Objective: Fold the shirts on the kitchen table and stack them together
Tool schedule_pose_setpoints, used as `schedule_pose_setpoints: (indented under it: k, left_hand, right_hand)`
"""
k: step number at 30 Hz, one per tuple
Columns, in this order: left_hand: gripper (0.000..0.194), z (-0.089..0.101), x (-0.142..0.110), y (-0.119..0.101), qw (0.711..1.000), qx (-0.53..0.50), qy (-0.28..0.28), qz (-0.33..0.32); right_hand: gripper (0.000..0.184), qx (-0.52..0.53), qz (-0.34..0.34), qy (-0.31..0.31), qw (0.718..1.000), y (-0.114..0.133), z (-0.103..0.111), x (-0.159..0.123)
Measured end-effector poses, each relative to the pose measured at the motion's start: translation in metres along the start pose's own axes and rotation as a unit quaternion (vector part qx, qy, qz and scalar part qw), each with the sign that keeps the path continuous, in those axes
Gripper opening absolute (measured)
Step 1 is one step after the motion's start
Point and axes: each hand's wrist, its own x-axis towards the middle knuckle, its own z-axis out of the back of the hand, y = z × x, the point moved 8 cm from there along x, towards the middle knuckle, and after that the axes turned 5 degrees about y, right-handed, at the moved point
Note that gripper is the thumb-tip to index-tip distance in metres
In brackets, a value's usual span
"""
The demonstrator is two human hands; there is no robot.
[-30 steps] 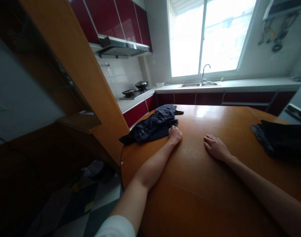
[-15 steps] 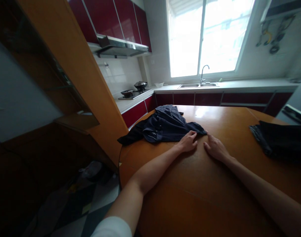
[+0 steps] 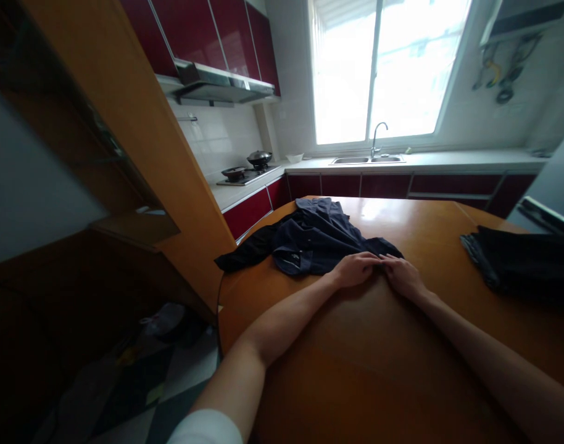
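A dark navy shirt (image 3: 328, 237) lies spread on the wooden table (image 3: 384, 357), its collar towards me on the left and one sleeve stretched out to the left. The other sleeve reaches right, to where both hands are. My left hand (image 3: 355, 270) is closed on the near edge of that sleeve, thumb and fingers pinched together. Right beside it, fingertips almost meeting, my right hand (image 3: 405, 276) grips the sleeve's end with its fingers bent over the cloth. The bit of cloth between the fingers is mostly hidden.
Folded dark clothes (image 3: 527, 262) lie on the table's right side. Behind the table run a counter with a sink (image 3: 368, 160) and a stove (image 3: 249, 177) with pans. A wooden cabinet panel (image 3: 189, 179) stands close to the table's left edge.
Both hands have come together at the sleeve's end, and my right hand's fingers now bend over the cloth. The sleeve lies a little further right, and the view has shifted slightly.
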Motion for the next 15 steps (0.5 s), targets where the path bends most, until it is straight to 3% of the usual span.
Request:
schedule_pose_setpoints:
  k: [4,15]
  left_hand:
    - [0.029,0.024,-0.003,0.003,0.994,0.081,-0.065,0.032]
    - [0.017,0.039,0.005,-0.009,0.966,0.221,-0.073,0.112]
  right_hand:
    - [0.041,-0.015,-0.031,-0.012,0.999,-0.015,0.010,-0.014]
    - [0.043,0.000,-0.050,-0.028,0.998,-0.090,0.046,-0.117]
